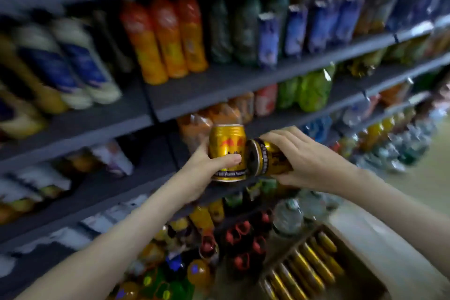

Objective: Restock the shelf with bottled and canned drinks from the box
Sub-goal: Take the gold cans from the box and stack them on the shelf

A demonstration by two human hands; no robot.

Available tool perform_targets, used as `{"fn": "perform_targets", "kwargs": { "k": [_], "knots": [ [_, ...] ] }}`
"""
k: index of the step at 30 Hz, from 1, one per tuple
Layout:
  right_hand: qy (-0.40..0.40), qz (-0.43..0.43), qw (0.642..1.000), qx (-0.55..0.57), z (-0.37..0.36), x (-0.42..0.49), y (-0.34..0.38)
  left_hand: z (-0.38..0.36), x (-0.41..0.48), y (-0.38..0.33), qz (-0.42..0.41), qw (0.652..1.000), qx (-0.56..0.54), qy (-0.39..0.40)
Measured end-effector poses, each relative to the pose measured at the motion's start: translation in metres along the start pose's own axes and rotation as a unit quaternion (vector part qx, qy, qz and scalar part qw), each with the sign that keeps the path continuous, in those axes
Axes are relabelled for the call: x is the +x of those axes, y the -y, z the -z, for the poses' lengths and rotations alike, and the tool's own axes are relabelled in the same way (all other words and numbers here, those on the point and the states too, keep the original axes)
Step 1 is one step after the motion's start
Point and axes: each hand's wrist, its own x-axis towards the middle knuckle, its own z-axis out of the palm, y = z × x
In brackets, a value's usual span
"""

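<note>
One upright can [226, 140] in left hand's [202, 169] grip — tilted can [269, 157] (gold) in right hand's [306, 158].

The left forearm [121, 238] and right forearm [389, 200] are bare.

gold can [227, 152], partly readable band text "Vitamin", rest blurred

Dim, motion-blurred frame — edges bowed and smeared
</note>
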Motion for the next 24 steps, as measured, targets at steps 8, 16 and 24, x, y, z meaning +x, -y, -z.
{"fn": "perform_targets", "kwargs": {
  "k": [8, 16, 24],
  "knots": [
    [-0.116, 0.138, 0.984, 0.004, 0.121, 0.212, 0.076, 0.148, -0.088, -0.157, -0.221, 0.968, 0.046, -0.114],
    [-0.061, 0.170, 0.984, 0.001, 0.146, 0.397, 0.137, 0.262, -0.120, -0.239, -0.321, 0.907, 0.114, -0.247],
    [0.118, 0.178, 0.961, -0.177, 0.129, 0.510, 0.158, 0.313, -0.099, -0.265, -0.314, 0.873, 0.118, -0.354]
  ]
}}
